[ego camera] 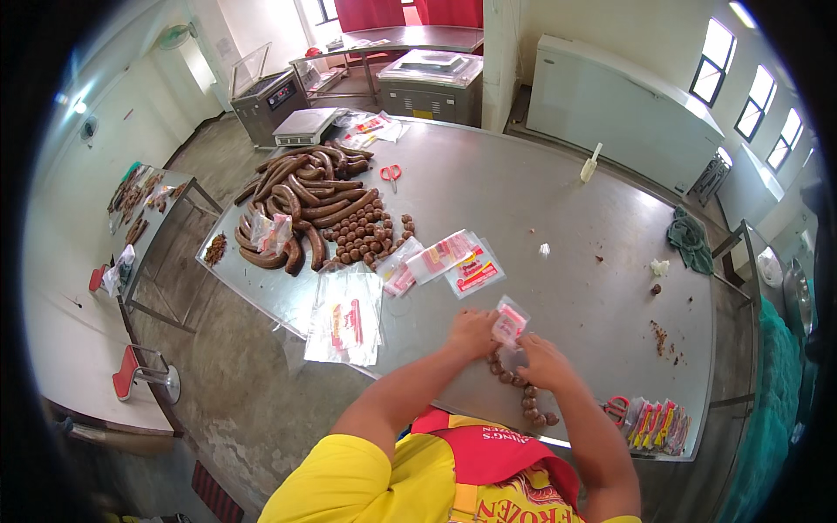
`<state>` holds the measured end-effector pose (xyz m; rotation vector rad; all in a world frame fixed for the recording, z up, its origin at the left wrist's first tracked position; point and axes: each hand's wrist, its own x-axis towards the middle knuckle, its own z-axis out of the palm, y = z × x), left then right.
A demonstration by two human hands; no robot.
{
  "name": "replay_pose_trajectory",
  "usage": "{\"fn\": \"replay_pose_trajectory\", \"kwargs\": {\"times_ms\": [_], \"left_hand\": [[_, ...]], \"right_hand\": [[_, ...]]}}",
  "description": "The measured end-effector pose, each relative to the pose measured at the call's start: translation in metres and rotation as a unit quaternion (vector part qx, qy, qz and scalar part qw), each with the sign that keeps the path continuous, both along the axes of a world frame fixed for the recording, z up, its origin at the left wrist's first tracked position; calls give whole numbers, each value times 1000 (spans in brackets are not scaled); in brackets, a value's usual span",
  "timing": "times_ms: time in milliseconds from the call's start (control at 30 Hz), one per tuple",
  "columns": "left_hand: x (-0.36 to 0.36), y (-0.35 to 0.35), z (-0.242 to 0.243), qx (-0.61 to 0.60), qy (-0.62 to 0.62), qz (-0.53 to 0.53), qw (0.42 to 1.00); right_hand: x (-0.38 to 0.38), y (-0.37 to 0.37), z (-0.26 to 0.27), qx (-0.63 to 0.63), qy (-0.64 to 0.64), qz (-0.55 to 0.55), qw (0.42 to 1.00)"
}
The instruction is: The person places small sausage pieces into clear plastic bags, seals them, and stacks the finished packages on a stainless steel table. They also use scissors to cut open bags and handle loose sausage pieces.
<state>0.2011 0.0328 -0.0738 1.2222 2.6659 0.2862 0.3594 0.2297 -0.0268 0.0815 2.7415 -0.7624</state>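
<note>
My left hand point(472, 333) grips the left edge of a small printed clear plastic bag point(510, 323). At the bag's lower right, my right hand point(544, 363) touches its edge and the string of round brown sausages point(528, 392), which curves below both hands towards the table's near edge. Whether any sausage is inside the bag cannot be told. Flat printed bags point(474, 267) lie beyond my left hand. Further left are a heap of small round linked sausages point(359, 235) and a pile of long dark sausages point(307, 189).
The steel table point(497, 176) also holds scissors point(390, 174), large clear bags point(344, 317), a scale point(306, 127), a green cloth point(690, 242) and meat crumbs point(659, 337). Near its right corner are red-handled scissors point(616, 410) and a row of filled packs point(657, 425).
</note>
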Motion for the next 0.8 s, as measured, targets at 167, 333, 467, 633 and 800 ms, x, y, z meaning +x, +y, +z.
{"fn": "replay_pose_trajectory", "kwargs": {"times_ms": [167, 333, 467, 633, 800], "left_hand": [[8, -11, -7, 30, -176, 130, 975], [27, 1, -13, 52, -246, 73, 965], [50, 31, -7, 14, -197, -30, 980], [63, 49, 5, 69, -217, -63, 972], [66, 62, -8, 71, -242, -62, 966]], "right_hand": [[-15, 5, -65, 72, 33, 23, 997], [2, 18, -10, 78, -43, -6, 996], [42, 50, -11, 64, -66, -38, 995], [92, 58, -2, 12, -83, -65, 994], [117, 43, 9, -31, -89, -128, 987]]}}
